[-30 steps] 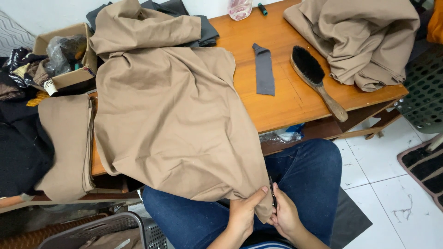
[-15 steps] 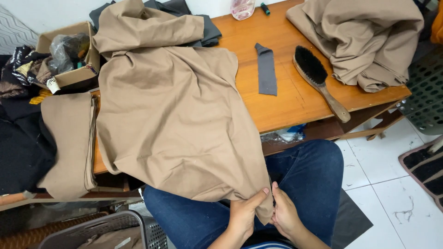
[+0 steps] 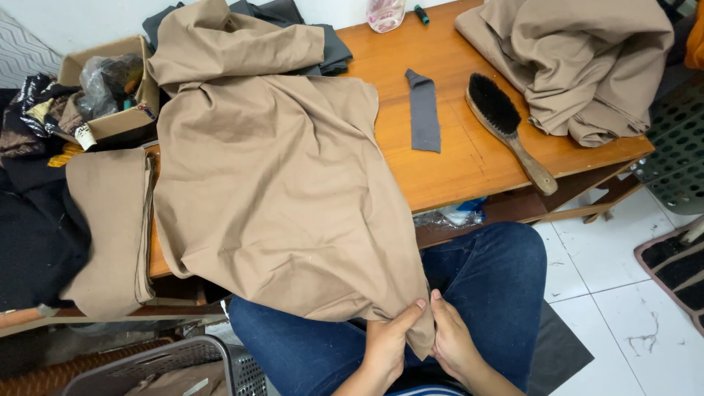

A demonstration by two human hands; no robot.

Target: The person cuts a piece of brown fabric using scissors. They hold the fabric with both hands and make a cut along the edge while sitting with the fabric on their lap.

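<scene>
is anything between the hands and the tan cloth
Nothing visible. Both the left hand and the right hand already pinch the lower corner of the tan cloth over the lap, thumbs on top. The brush and grey strip lie apart on the table.

Orange-brown wooden table [image 3: 469,158] laden with cloth and tools.
A large tan cloth [image 3: 271,191] drapes over its front edge; a grey fabric strip [image 3: 424,111] lies beside a black-bristled wooden-handled brush [image 3: 506,128], with a heaped tan cloth pile [image 3: 579,62] at the right end.
</scene>
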